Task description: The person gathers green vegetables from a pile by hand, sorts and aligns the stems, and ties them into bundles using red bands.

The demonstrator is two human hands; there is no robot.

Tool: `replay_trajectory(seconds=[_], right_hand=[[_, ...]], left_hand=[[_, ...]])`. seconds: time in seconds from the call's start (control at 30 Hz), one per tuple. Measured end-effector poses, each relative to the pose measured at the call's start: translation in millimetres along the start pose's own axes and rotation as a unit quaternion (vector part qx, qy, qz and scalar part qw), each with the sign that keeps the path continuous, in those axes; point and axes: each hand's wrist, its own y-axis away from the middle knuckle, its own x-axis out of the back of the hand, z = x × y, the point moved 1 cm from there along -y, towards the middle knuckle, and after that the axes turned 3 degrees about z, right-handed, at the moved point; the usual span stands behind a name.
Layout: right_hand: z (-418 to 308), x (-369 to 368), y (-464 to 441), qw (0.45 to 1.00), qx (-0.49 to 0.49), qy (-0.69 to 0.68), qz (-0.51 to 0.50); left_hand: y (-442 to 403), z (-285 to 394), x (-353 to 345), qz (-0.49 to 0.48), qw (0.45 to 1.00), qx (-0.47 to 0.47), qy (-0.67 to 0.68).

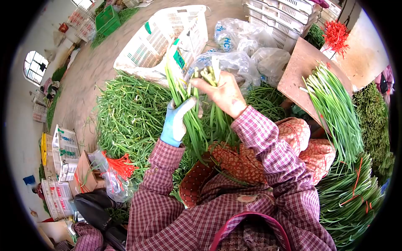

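Observation:
My left hand (178,119), in a pale blue and white glove, is closed round a bunch of long green stalks (194,125) with pale ends pointing up. Bare and to the right of it, my right hand (222,92) grips the pale ends of a second bunch (217,121), whose green leaves hang down. The two bunches are close together in front of my lap. Beneath and to the left lies a big heap of loose green stalks (130,113).
Beyond the heap are a white crate (157,33) and clear plastic bags (247,37). On the right, a slanted board (299,69) bears stalks (335,104), with tied bundles (351,201) below. Red ties (121,165) lie at left. Stacked crates (276,25) stand behind.

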Motion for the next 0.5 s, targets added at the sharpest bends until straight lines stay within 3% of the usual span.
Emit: replay_trajectory(seconds=[0.03,0.1,0.17,0.37,0.43,0.5], right_hand=[[7,7,0,0.998,-0.059,-0.007,-0.019],[14,26,0,0.995,-0.043,-0.075,0.057],[21,55,-5,0.993,-0.065,-0.051,0.084],[5,99,-16,0.975,-0.004,-0.024,0.219],[8,124,-23,0.964,-0.015,-0.012,0.264],[5,144,-25,0.964,0.049,-0.072,0.251]], left_hand=[[1,2,0,0.01,1.0,0.016,0.022],[-3,2,18,0.038,0.999,0.015,0.033],[4,17,8,0.04,0.998,0.019,0.035],[-8,26,26,0.013,0.999,-0.029,-0.001],[-13,30,47,0.023,0.998,-0.05,-0.015],[-25,31,80,0.087,0.996,-0.027,0.025]])
